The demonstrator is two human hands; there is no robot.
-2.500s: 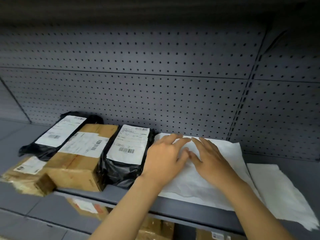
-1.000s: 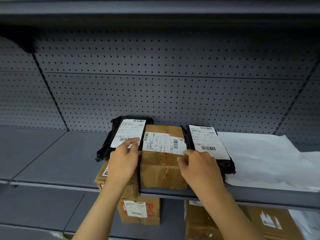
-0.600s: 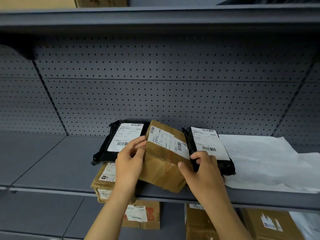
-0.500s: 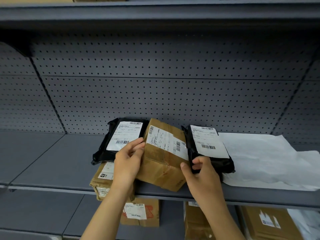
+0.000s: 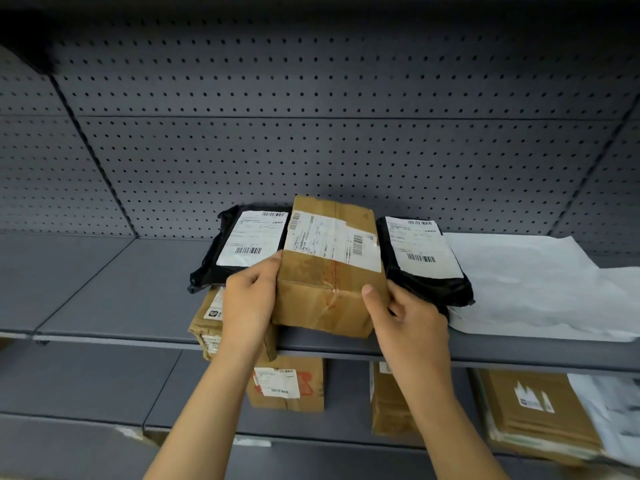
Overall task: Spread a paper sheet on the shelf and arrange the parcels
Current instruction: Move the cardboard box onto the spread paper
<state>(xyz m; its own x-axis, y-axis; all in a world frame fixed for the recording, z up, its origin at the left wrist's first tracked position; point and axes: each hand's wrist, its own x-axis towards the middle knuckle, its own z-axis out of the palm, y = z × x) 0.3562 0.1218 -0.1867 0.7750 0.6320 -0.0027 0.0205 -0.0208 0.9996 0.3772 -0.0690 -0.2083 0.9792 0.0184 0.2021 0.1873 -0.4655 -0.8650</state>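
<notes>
A brown cardboard parcel with a white label is raised off the grey shelf, its front end lifted. My left hand grips its left side and my right hand grips its front right corner. A black bag parcel lies to its left and another black bag parcel to its right. A smaller brown parcel sits at the shelf's front edge, partly hidden by my left hand. White paper sheet lies spread on the shelf at the right.
A perforated grey back panel closes the shelf behind. On the lower shelf stand a labelled brown box, another brown box and flat brown envelopes. Bare shelf surface extends to the left.
Both hands went from smoothing the paper to the brown cardboard parcel, took hold of it, and lifted and turned it between the two black bags.
</notes>
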